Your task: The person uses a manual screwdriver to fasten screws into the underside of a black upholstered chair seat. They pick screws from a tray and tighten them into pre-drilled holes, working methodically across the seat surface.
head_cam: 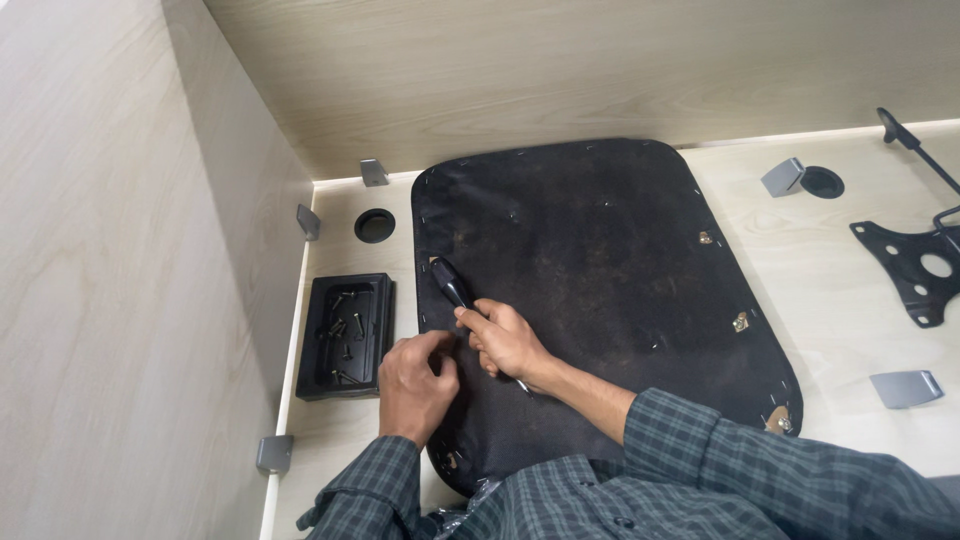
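Observation:
A large black seat pad (600, 270) lies upside down on the light wooden table, its fabric stapled around the rim. My right hand (505, 340) grips a black-handled screwdriver (452, 285), with the handle pointing away from me and the metal shaft showing below my wrist. My left hand (415, 385) rests at the pad's left edge, fingers curled and pinched right beside the right hand. What the left fingers hold is hidden.
A black tray (345, 335) with several screws sits left of the pad. A black metal chair mechanism (915, 265) with a lever lies at the right. Grey brackets (905, 388) and round cable holes (374, 226) dot the table. Wooden walls close the left and back.

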